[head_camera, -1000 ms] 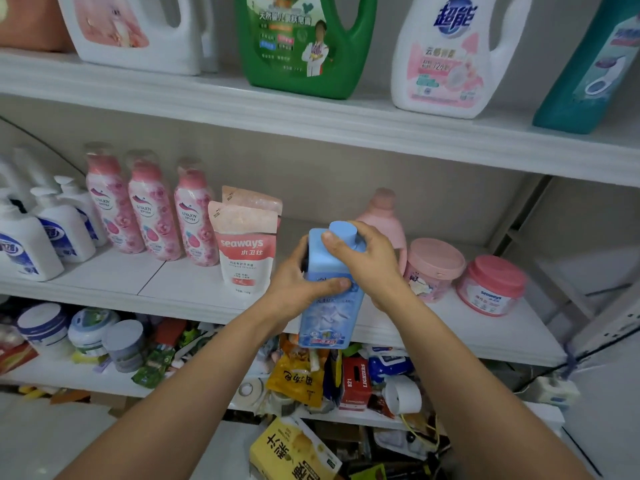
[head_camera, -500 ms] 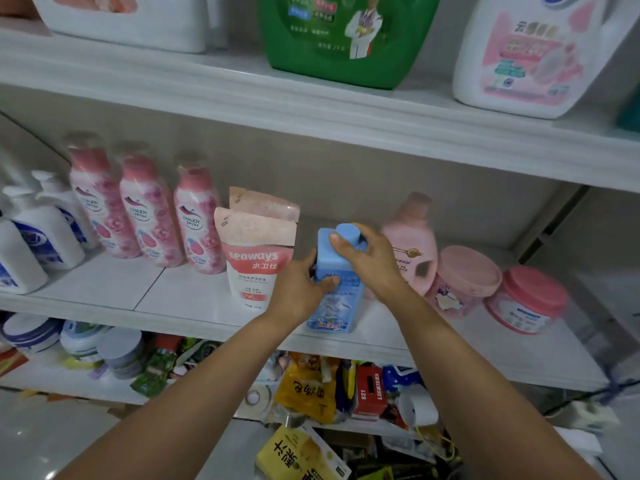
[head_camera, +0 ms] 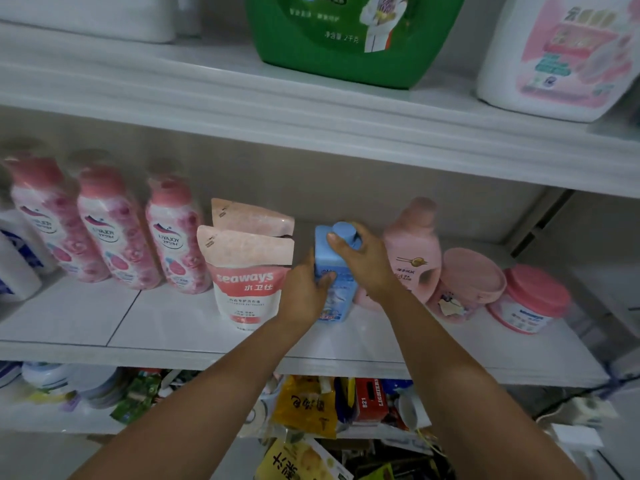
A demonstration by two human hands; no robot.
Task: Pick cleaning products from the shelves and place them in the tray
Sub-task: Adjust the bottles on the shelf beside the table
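Blue plastic rectangular bottle (head_camera: 342, 301) was clasped upright on the white shelf (head_camera: 156, 323), its body by the left-hand grip (head_camera: 304, 292), its cap by the right-hand grip (head_camera: 363, 268).

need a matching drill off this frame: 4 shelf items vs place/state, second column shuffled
1. blue bottle
2. green jug
3. seaways pouch
4. floral bottles

A. on upper shelf
B. middle shelf, left of the pouch
C. gripped by left hand and right hand
D. just left of the left hand

Pairs: 1-C, 2-A, 3-D, 4-B
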